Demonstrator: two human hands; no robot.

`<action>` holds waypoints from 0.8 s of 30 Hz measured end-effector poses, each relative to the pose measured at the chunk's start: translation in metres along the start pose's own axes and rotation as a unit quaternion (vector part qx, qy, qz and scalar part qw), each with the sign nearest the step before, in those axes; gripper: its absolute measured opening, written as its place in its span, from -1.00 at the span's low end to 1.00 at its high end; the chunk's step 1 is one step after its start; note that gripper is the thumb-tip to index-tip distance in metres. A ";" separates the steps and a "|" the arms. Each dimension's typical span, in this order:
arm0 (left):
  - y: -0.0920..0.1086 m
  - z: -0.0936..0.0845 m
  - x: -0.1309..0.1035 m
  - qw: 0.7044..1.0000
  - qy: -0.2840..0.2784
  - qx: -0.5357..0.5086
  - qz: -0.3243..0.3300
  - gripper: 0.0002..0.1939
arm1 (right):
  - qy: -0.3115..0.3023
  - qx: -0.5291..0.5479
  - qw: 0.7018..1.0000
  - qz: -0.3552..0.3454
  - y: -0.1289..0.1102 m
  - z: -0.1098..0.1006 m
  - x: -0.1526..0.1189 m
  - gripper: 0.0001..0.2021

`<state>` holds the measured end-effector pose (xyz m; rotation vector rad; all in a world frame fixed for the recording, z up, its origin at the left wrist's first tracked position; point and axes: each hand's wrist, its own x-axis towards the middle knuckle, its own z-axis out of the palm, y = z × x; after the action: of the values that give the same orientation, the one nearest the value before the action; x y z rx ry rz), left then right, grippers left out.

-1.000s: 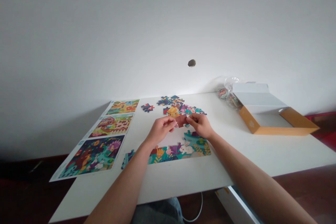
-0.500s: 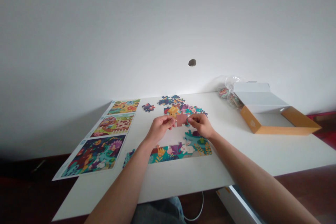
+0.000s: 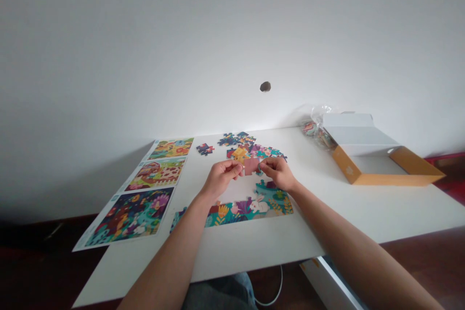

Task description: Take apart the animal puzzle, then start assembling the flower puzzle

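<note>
Above the white table, my left hand (image 3: 222, 176) is closed in a pinch at the left edge of a reddish-brown puzzle piece (image 3: 251, 166). On that piece's right side, my right hand (image 3: 278, 173) pinches its teal edge; the fingers hide part of it, and whether this edge is a separate piece I cannot tell. Nearer to me lies a joined strip of puzzle (image 3: 259, 206) with a white rabbit and leaves, its left part behind my left forearm. Just beyond my hands is a yellow puzzle piece (image 3: 240, 154) among loose puzzle pieces (image 3: 267, 150).
On the left lies a sheet with three printed pictures (image 3: 147, 215), overhanging the table edge. A small puzzle cluster (image 3: 205, 149) sits beside it. At right stand an open orange box (image 3: 395, 180) and a clear plastic bag (image 3: 319, 128) with pieces inside. A wall rises behind the table.
Almost nothing differs. Both hands stay in the same pinch around the reddish-brown piece, and the view has shifted very slightly.
</note>
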<state>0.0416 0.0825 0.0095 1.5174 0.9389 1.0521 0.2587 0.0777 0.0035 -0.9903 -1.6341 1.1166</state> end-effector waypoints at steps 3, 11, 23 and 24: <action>0.001 0.000 -0.001 1.000 0.002 -0.002 -0.001 -0.76 | -0.001 -0.004 1.000 0.000 0.000 0.000 0.000 -0.57; 0.005 0.001 -0.001 0.999 0.033 -0.040 -0.016 -0.74 | -0.052 -0.004 0.998 0.019 -0.001 0.000 -0.003 -0.60; 0.006 0.001 -0.001 0.997 0.039 -0.069 -0.017 -0.75 | -0.142 -0.020 0.989 0.029 -0.001 0.000 -0.005 -0.61; 0.006 0.001 -0.001 0.997 0.039 -0.070 -0.017 -0.75 | -0.143 -0.021 0.989 0.029 -0.001 0.000 -0.005 -0.61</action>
<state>0.0427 0.0797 0.0153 1.3487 0.9233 1.1357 0.2600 0.0728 0.0034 -0.9437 -1.8729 1.3159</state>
